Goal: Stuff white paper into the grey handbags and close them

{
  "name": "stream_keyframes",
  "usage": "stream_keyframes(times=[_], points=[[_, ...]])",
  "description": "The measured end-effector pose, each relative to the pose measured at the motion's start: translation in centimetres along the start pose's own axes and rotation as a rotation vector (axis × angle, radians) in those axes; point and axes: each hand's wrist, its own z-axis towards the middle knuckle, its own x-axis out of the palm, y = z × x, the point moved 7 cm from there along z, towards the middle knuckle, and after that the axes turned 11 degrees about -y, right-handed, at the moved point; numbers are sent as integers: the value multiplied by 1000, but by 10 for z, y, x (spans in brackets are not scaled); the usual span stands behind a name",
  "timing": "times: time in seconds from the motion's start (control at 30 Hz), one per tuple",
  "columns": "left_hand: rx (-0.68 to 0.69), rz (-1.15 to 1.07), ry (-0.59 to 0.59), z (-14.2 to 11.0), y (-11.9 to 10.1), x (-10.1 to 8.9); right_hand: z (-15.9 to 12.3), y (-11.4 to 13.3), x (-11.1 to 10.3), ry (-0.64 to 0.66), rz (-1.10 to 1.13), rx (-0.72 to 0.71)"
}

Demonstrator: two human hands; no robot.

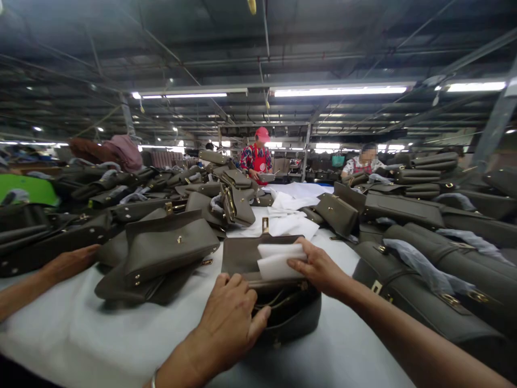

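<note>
An open grey-brown leather handbag (pixel 242 256) lies on the white table right in front of me, its flap raised with a gold clasp at the top. My left hand (pixel 230 318) grips the near rim of the bag's mouth, fingers curled over it. My right hand (pixel 319 267) pinches a folded white paper sheet (pixel 278 261) at the bag's opening, over the inside of the flap. The dark interior and a strap show below the sheet.
Many matching grey-brown handbags (pixel 165 248) are piled left, right and behind. Loose white paper sheets (pixel 291 218) lie beyond the bag. Another person's hand (pixel 70 263) rests on the table (pixel 81 328) at left. Two workers (pixel 258 159) stand at the far end.
</note>
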Motion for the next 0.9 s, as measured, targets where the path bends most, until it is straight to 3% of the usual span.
stream_keyframes(times=[0.2,0.3,0.53,0.67,0.8,0.9], points=[[95,-40,37,-5,-6,-2,4,3,-32,-150,526,57],[97,-67,35,-7,-7,-2,-1,13,-38,-175,607,64],[88,-156,38,-5,-3,-2,-21,34,-18,40,486,27],[122,-151,31,0,-4,-3,-19,33,-17,30,352,-33],[26,-144,102,5,5,3,-17,32,-15,49,336,-35],[-61,-102,5,7,12,-1,-19,31,-17,-22,245,-57]])
